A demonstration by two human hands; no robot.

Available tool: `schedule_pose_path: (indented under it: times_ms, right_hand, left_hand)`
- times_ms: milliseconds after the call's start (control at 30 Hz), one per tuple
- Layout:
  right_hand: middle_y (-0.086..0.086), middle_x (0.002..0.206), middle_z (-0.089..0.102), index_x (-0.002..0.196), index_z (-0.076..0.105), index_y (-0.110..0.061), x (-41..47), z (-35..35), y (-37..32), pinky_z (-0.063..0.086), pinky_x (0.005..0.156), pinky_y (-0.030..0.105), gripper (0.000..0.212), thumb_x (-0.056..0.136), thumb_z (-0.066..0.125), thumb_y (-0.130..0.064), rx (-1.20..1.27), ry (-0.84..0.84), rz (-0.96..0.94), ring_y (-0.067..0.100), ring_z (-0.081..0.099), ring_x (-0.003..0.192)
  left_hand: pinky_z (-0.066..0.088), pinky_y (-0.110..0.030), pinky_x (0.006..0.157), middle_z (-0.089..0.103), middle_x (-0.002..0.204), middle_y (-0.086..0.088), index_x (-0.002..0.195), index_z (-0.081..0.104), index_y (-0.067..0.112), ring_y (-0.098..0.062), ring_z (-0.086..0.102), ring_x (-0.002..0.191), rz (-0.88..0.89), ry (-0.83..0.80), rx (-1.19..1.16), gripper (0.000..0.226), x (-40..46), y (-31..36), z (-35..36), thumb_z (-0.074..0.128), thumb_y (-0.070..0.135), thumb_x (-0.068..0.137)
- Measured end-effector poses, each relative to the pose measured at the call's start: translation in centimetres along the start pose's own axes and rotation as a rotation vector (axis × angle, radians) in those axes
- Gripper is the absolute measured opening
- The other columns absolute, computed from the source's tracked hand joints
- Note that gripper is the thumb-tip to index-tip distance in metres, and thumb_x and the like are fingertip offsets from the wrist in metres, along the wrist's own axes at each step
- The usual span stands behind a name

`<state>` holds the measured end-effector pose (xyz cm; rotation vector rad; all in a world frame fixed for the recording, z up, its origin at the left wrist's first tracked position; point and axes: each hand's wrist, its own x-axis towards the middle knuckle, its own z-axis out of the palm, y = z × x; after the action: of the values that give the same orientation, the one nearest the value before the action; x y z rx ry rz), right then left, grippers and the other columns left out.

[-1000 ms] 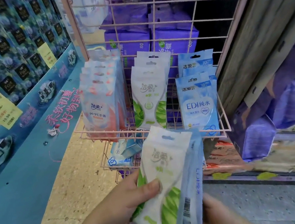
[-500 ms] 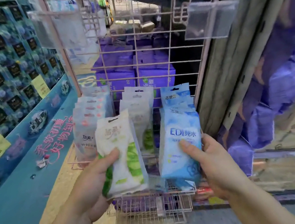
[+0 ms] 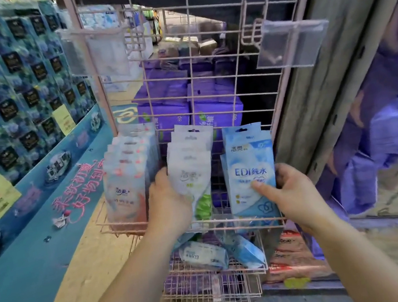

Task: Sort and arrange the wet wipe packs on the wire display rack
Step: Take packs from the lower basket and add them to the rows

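A pink wire display rack (image 3: 212, 111) stands before me with three upright rows of wet wipe packs in its upper basket. The left row holds orange-and-white packs (image 3: 128, 179). My left hand (image 3: 169, 205) grips a white-and-green pack (image 3: 193, 178) at the front of the middle row. My right hand (image 3: 289, 192) holds a light blue pack (image 3: 249, 171) at the front of the right row, thumb on its face. Two blue packs (image 3: 202, 254) lie loose in the lower basket.
A blue promotional display wall (image 3: 3, 132) with yellow price tags runs along the left. Purple boxed goods (image 3: 184, 105) show behind the rack. Clear plastic tag holders (image 3: 290, 41) hang from upper hooks. A grey post (image 3: 325, 75) stands right of the rack.
Both hands have moved forward and up with their packs, from in front of the rack into the middle and right rows of the upper basket.
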<state>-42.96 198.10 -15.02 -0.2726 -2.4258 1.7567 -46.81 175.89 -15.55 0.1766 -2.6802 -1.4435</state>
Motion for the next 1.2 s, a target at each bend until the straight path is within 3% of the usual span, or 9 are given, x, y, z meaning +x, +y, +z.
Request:
schedule_pose_path:
  times_ms: [167,233,333,467,633,800,1000,1100,1200]
  right_hand:
    - [-0.006,0.1,0.073,0.096,0.061,-0.028,-0.3,-0.1,0.8,0.059,0.079,0.042,0.025,0.077,0.075,-0.037,-0.116,0.007,0.052,0.011,0.071,0.087]
    - [-0.009,0.101,0.067,0.095,0.062,-0.03,-0.2,0.0,1.0,0.053,0.085,0.042,0.04,0.068,0.071,-0.059,-0.37,0.06,0.001,0.013,0.063,0.095]
    - [-0.002,0.112,0.056,0.109,0.061,-0.029,-0.4,0.3,0.5,0.038,0.089,0.037,0.056,0.066,0.068,-0.065,-0.73,0.128,-0.05,0.022,0.044,0.108]
    - [0.002,0.138,0.046,0.128,0.051,-0.028,-0.4,0.2,0.3,0.035,0.096,0.039,0.072,0.069,0.067,-0.066,-0.775,0.131,0.034,0.029,0.038,0.123]
    - [0.0,0.134,0.052,0.129,0.05,-0.031,0.0,-0.2,0.4,0.037,0.102,0.043,0.06,0.076,0.068,-0.05,-0.55,0.133,-0.056,0.026,0.042,0.122]
    - [-0.011,0.118,0.059,0.13,0.04,-0.034,0.5,-0.2,1.4,0.047,0.097,0.049,0.062,0.076,0.071,-0.039,-0.334,0.137,-0.029,0.019,0.056,0.114]
    - [-0.027,0.119,0.054,0.137,0.035,-0.034,0.5,-0.4,1.5,0.041,0.08,-0.002,0.073,0.081,0.069,0.0,-0.083,0.096,-0.163,-0.025,0.05,0.105]
    - [-0.024,0.114,0.059,0.137,0.042,-0.029,1.0,-0.1,1.3,0.04,0.077,-0.001,0.063,0.083,0.067,-0.007,-0.182,0.072,-0.199,-0.015,0.054,0.1]
    - [-0.016,0.11,0.063,0.131,0.048,-0.03,0.7,0.4,2.0,0.048,0.08,0.02,0.05,0.086,0.066,-0.02,-0.238,0.057,-0.121,0.004,0.06,0.103]
  left_hand:
    - [0.024,-0.028,0.108,0.036,0.139,-0.009,0.143,0.031,0.01,-0.021,0.033,0.128,0.353,0.306,0.092,0.067,-4.7,1.9,1.3,0.063,0.011,0.084]
    - [0.027,-0.022,0.102,0.042,0.128,0.008,0.138,0.036,0.017,-0.006,0.039,0.118,0.412,0.114,0.008,0.058,-5.8,2.8,1.9,0.061,0.017,0.086]
    - [0.044,-0.03,0.093,0.057,0.117,0.014,0.124,0.042,0.025,-0.011,0.055,0.107,0.107,-0.309,-0.123,0.049,-4.8,4.2,3.8,0.063,0.027,0.08]
    - [0.053,-0.043,0.088,0.065,0.108,-0.005,0.113,0.055,0.014,-0.024,0.062,0.095,-0.158,-0.39,-0.164,0.048,-2.0,5.6,4.9,0.063,0.027,0.067]
    - [0.056,-0.037,0.083,0.07,0.101,0.002,0.106,0.057,0.024,-0.018,0.067,0.094,-0.021,-0.32,-0.294,0.044,-1.7,5.4,6.1,0.065,0.005,0.067]
    - [0.052,-0.031,0.081,0.062,0.115,0.003,0.131,0.041,0.02,-0.016,0.059,0.101,0.032,-0.327,-0.237,0.06,-1.0,5.4,7.1,0.067,0.008,0.079]
    - [0.049,-0.029,0.09,0.058,0.126,0.005,0.136,0.031,0.021,-0.013,0.057,0.114,0.134,-0.23,-0.273,0.073,-1.4,4.7,7.6,0.071,0.009,0.077]
    - [0.047,-0.03,0.092,0.059,0.127,0.007,0.139,0.031,0.028,-0.012,0.056,0.115,0.156,-0.291,-0.249,0.077,-1.1,4.9,7.6,0.071,0.01,0.076]
    - [0.043,-0.026,0.087,0.062,0.123,0.001,0.13,0.044,0.022,-0.017,0.057,0.113,0.16,-0.387,-0.14,0.061,-1.0,5.4,7.3,0.066,0.004,0.076]
